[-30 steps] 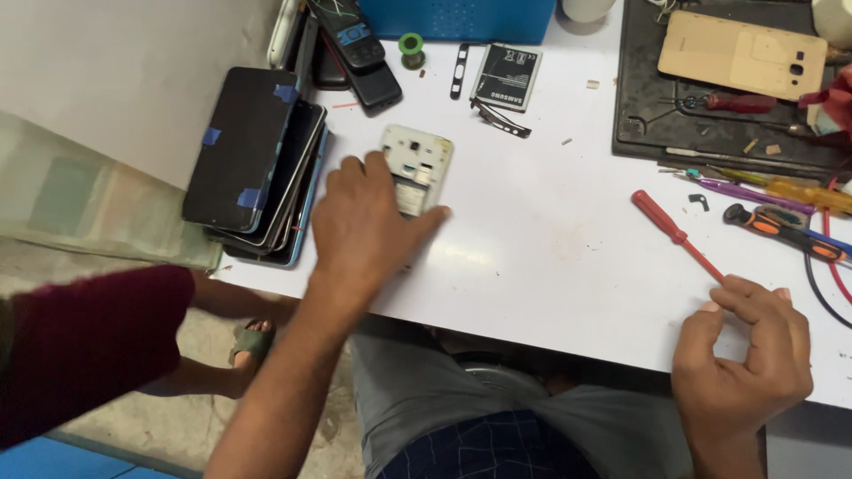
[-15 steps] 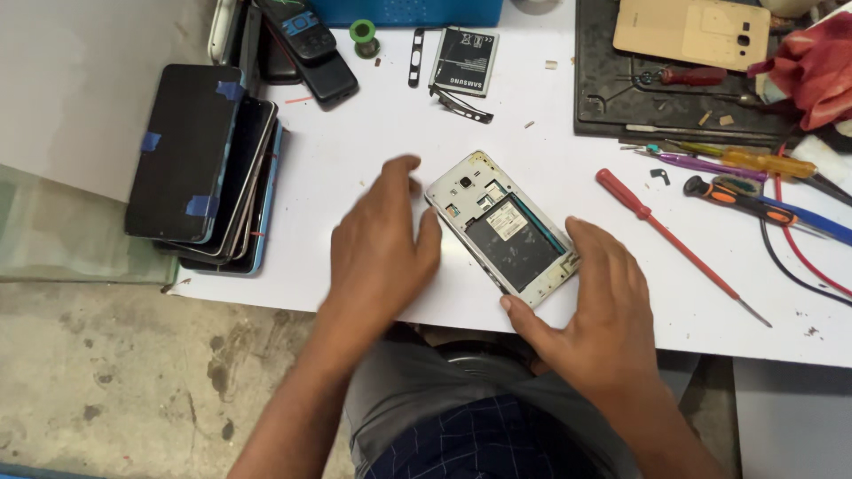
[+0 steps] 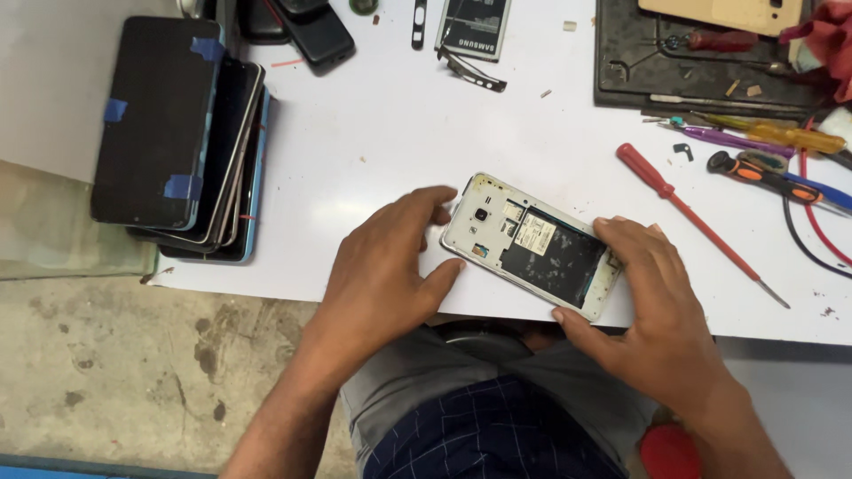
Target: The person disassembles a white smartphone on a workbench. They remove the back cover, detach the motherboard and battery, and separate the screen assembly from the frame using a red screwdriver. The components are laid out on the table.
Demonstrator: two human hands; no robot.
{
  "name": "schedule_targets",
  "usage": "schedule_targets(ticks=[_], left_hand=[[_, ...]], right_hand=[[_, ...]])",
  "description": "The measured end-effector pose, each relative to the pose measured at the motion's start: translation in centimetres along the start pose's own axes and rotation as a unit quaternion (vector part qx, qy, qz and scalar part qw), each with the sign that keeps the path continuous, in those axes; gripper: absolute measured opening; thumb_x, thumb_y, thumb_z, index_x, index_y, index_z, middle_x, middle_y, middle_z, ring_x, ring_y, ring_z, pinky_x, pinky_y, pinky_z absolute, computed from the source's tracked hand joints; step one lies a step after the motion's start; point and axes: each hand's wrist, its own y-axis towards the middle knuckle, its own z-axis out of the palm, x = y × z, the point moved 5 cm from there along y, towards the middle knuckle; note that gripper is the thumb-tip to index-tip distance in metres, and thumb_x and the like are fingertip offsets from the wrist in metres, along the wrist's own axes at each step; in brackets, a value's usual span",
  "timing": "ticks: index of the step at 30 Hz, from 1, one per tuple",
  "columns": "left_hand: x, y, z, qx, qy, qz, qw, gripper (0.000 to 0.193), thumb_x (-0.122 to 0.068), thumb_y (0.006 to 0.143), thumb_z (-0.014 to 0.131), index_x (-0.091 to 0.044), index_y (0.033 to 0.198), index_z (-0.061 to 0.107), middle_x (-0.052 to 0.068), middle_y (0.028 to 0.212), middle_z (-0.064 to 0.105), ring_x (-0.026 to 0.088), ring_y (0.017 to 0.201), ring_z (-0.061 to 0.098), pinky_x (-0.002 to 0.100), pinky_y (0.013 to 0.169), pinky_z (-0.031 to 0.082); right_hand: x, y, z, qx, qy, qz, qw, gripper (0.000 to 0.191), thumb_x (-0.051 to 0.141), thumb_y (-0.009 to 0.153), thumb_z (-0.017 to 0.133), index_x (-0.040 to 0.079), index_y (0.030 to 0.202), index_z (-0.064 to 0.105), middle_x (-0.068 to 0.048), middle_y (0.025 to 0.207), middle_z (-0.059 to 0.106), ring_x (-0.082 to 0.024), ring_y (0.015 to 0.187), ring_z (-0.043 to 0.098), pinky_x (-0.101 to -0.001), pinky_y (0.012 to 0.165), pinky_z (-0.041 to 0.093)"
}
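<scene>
A white phone (image 3: 532,244) with its back cover off lies face down near the front edge of the white table (image 3: 399,133), its dark battery bay exposed. My left hand (image 3: 386,266) grips the phone's camera end, thumb on the near edge and fingers on the far corner. My right hand (image 3: 657,310) holds the other end, fingers over the top and thumb under the near corner. A red-handled screwdriver (image 3: 688,213) lies just right of my right hand.
A stack of phones with blue tape (image 3: 177,133) sits at the table's left edge. A battery (image 3: 475,27) and a small frame part lie at the back. A dark work mat (image 3: 710,62) and several tools (image 3: 772,160) fill the right side.
My left hand slid the phone from the table's middle toward the front edge and my right hand came up from the edge and took its other end. The camera view has shifted.
</scene>
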Motion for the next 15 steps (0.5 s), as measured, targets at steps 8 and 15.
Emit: schedule_targets(ticks=[8, 15], left_hand=[[0.3, 3.7, 0.6, 0.132, 0.024, 0.097, 0.986, 0.112, -0.023, 0.060, 0.094, -0.013, 0.154, 0.032, 0.023, 0.147, 0.051, 0.039, 0.129, 0.054, 0.055, 0.104, 0.043], [0.1, 5.3, 1.0, 0.191, 0.046, 0.064, 0.979, 0.114, -0.018, 0.056, 0.093, -0.019, 0.153, 0.033, 0.015, 0.144, 0.057, 0.032, 0.126, 0.060, 0.048, 0.106, 0.048]], right_hand=[[-0.5, -0.2, 0.6, 0.002, 0.003, -0.006, 1.000, 0.087, 0.027, 0.070, 0.086, -0.003, 0.142, 0.048, -0.024, 0.142, 0.054, -0.042, 0.142, 0.046, -0.0550, 0.123, 0.033], [-1.0, -0.4, 0.5, -0.007, 0.040, -0.008, 0.999, 0.086, 0.029, 0.072, 0.085, -0.003, 0.143, 0.048, -0.024, 0.142, 0.055, -0.040, 0.142, 0.048, -0.0565, 0.126, 0.029]])
